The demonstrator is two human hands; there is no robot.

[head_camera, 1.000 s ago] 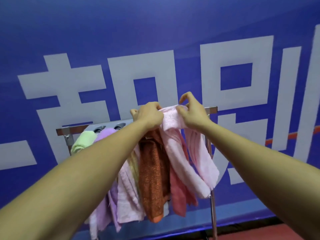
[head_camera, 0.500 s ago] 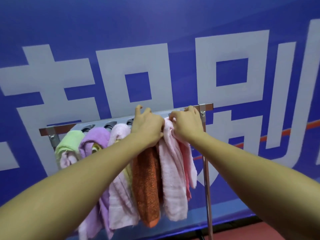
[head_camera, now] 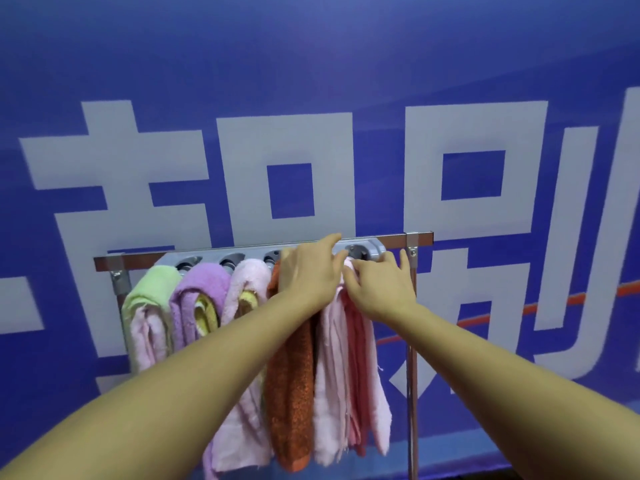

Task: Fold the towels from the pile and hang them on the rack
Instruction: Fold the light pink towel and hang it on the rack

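A metal rack (head_camera: 419, 238) with a grey holder strip (head_camera: 375, 251) stands before me. Several towels hang from it: green (head_camera: 152, 289), purple (head_camera: 201, 289), pale pink (head_camera: 246, 282), orange (head_camera: 289, 393), and at the right a light pink towel (head_camera: 332, 375) over a darker pink one (head_camera: 356, 368). My left hand (head_camera: 308, 271) rests at the top of the orange and light pink towels, fingers spread. My right hand (head_camera: 377, 285) lies on the top of the light pink towel, fingers apart, not clearly gripping it.
A blue wall banner (head_camera: 311, 81) with large white characters fills the background. The rack's right post (head_camera: 412, 393) runs down beside the pink towels. A strip of reddish floor shows at the bottom right.
The light pink towel went from being held up above the rack to hanging down from its holder. Both hands loosened from a pinch to spread fingers on the towel's top.
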